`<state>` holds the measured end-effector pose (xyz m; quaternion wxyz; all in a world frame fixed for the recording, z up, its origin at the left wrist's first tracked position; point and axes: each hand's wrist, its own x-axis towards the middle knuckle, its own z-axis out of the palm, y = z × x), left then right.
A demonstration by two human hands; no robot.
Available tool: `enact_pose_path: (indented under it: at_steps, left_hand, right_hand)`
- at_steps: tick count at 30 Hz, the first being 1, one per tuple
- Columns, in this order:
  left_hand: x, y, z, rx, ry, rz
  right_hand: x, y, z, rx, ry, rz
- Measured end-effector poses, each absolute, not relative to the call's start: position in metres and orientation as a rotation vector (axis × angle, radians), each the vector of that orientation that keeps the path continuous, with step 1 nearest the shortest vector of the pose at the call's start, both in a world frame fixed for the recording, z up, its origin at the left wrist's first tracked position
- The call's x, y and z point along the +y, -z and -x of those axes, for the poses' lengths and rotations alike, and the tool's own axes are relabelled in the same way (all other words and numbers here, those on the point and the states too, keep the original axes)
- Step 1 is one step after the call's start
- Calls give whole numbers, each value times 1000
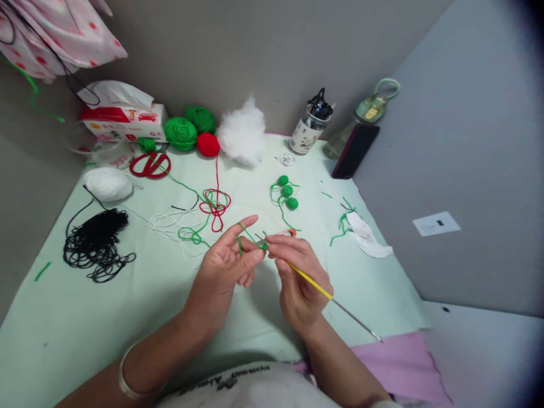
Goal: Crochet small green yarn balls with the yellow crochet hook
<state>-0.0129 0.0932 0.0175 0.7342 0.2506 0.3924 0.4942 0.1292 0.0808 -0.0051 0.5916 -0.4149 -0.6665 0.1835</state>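
My left hand (225,260) pinches a small piece of green crochet work (262,246) between thumb and finger, and green yarn runs up over its raised index finger. In my right hand (300,277) is a crochet hook (314,281) with a yellow grip, held like a pencil. Its working tip meets the green stitches at my left fingertips; the other metal end points down to the right. An orange-handled tool (291,232) lies just beyond my right fingers, partly hidden. Behind the hands sit several small green crocheted balls (287,191) with yarn tails.
Along the back stand a tissue pack (123,122), green yarn balls (181,133), a red ball (208,145), white stuffing (242,133), a jar (306,133), a bottle (344,133) and a phone (356,152). Red scissors (151,165), white yarn (108,184) and black yarn (96,241) lie left.
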Motion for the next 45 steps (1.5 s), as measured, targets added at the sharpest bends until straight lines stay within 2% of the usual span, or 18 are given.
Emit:
enact_pose_path:
  at_steps: [7, 9, 13, 20, 22, 24, 26, 29, 31, 33, 36, 38, 45]
  left_hand:
    - [98, -21, 17, 827, -1001, -496]
    - [99, -22, 19, 828, -996, -514]
    - [99, -21, 21, 869, -1024, -586]
    - [97, -16, 20, 891, -1062, -673]
    - [98, -18, 20, 825, -1015, -594]
    - [99, -20, 21, 765, -938, -504]
    - [100, -22, 22, 741, -886, -448]
    - [101, -24, 22, 766, -925, -451]
    - [99, -24, 21, 793, -980, -493]
    - [97, -24, 19, 808, -1019, -537]
    - [94, -22, 17, 787, -994, -503]
    - [95, -22, 18, 738, -911, -431]
    - [100, -23, 27, 704, -924, -374]
  right_hand:
    - [93, -2, -131, -1076, -1093, 866]
    - [96, -5, -136, -1038, -1176, 851]
    - [93, -10, -144, -1276, -1005, 943]
    - [78, -6, -145, -1956, -138, 991]
    - [77, -3, -144, -2016, -6, 1021]
    - [77, -3, -143, -1935, -86, 1033]
    - [80, -6, -143, -1720, -327, 1023]
    - [87, -10, -142, -1417, -692, 957]
    - [89, -9, -141, -1399, -779, 946]
    - [88, -5, -138, -1557, -648, 995]
    - [83, 3, -137, -1816, -187, 1023]
    - [82, 4, -139, -1819, -101, 986]
    - [90, -11, -146, -1245, -819, 973]
